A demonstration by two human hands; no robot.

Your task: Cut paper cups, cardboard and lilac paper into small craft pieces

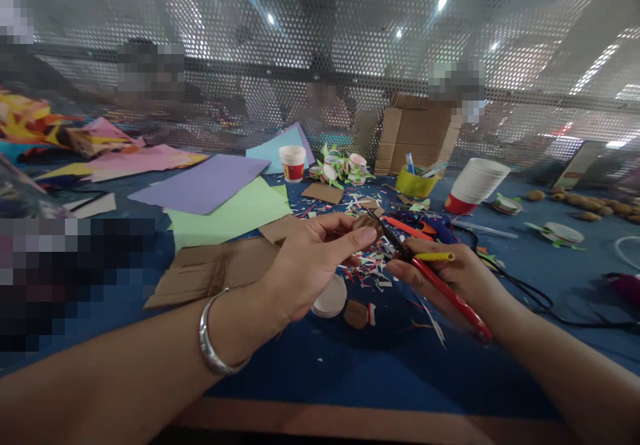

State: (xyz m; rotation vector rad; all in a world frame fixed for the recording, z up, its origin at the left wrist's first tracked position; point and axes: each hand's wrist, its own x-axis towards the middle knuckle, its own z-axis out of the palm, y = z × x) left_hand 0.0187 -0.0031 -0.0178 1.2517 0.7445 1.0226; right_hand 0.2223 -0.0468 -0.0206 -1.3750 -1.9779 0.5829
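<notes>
My left hand (320,252), with a silver bangle at the wrist, pinches a small brown piece (369,222) that looks like cardboard. Pliers (445,292) with dark jaws and a red handle are in my right hand (457,278); a yellow handle end sticks out above the fingers. Their jaws meet the brown piece, though my fingers partly hide the contact. On the table below lie a white paper disc (331,296) and another brown piece (357,314) with a red and white scrap at its side. Paper snippets (373,268) are scattered behind and under my hands.
Cardboard (200,272), green paper (225,212) and purple paper (200,182) lie left. Beyond are a paper cup (292,164), small paper crafts (345,166) and a yellow holder (416,182). Stacked cups (475,185), a blue glue gun (443,227) and black cable (525,292) lie right.
</notes>
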